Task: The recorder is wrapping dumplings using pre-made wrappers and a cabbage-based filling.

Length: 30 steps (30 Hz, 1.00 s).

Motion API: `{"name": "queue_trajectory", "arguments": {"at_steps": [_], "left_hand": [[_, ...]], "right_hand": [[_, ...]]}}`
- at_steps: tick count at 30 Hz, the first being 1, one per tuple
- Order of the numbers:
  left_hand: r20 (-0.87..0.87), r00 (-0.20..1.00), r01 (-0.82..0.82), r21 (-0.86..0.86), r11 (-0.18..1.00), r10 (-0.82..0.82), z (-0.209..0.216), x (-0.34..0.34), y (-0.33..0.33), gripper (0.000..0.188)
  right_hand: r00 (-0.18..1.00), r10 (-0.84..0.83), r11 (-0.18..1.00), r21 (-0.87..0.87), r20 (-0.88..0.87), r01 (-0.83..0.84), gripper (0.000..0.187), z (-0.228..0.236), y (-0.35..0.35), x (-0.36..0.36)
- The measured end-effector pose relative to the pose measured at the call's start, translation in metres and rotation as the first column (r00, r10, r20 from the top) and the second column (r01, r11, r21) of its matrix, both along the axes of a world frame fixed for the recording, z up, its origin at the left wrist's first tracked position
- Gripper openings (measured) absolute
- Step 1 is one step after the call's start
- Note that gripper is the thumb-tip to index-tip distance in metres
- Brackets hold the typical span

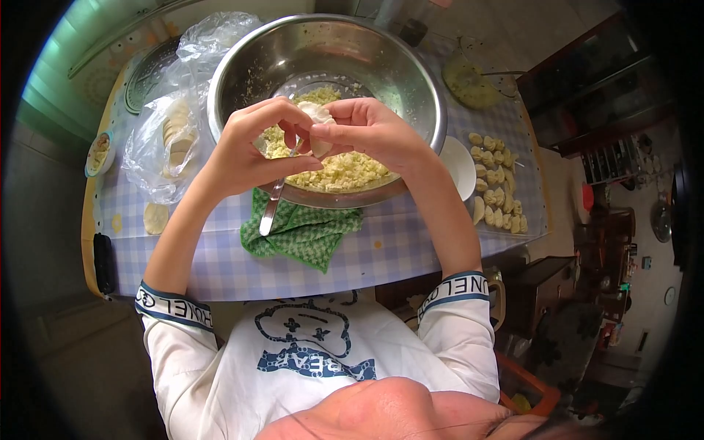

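Note:
Over the large steel bowl [235, 88], both my hands meet at a pale dumpling [315, 113]. My right hand [374, 136] pinches the dumpling between thumb and fingers. Curled round from the other side, my left hand [257, 136] has its fingertips at the dumpling's edge, its thumb lower and apart. Part of the dumpling is hidden by my fingers. Yellow-green chopped filling [341, 172] lies in the bowl below. A metal spoon [271, 209] leans across the near rim, its upper part behind my left thumb.
Left of the bowl, a clear plastic bag [158, 150] holds round wrappers [178, 136]; one loose wrapper [155, 218] lies nearer. A green checked cloth [304, 231] sits under the near rim. To the right are a white plate [458, 169] and rows of dumplings [499, 183] on a tray.

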State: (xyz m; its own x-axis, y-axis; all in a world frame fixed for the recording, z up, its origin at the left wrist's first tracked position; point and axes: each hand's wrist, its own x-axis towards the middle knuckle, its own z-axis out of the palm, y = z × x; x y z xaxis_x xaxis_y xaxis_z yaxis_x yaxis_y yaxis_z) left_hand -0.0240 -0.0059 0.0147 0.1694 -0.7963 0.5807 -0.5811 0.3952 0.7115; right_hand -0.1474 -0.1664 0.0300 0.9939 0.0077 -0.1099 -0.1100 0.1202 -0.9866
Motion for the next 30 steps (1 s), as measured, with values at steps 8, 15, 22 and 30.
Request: {"name": "queue_trajectory", "arguments": {"at_steps": [8, 15, 22, 30], "left_hand": [[-0.142, 0.988, 0.06, -0.02, 0.998, -0.062, -0.006, 0.007, 0.001, 0.025], [-0.378, 0.914, -0.119, 0.092, 0.989, 0.146, -0.011, 0.008, -0.003, 0.013], [-0.281, 0.954, -0.049, 0.188, 0.981, 0.101, -0.011, 0.011, -0.002, 0.016], [-0.288, 0.953, -0.033, 0.2, 0.979, 0.091, -0.012, 0.013, -0.002, 0.018]], "right_hand": [[1.0, 0.028, 0.999, 0.041, -0.003, -0.028, 0.029, 0.004, 0.001, -0.002], [1.0, 0.008, 0.995, -0.095, 0.026, -0.006, 0.027, -0.006, 0.002, 0.001], [0.998, -0.038, 0.966, -0.253, 0.05, 0.049, 0.023, -0.008, 0.003, 0.001], [0.993, -0.111, 0.953, -0.279, 0.043, 0.119, 0.027, -0.004, 0.003, 0.001]]}}
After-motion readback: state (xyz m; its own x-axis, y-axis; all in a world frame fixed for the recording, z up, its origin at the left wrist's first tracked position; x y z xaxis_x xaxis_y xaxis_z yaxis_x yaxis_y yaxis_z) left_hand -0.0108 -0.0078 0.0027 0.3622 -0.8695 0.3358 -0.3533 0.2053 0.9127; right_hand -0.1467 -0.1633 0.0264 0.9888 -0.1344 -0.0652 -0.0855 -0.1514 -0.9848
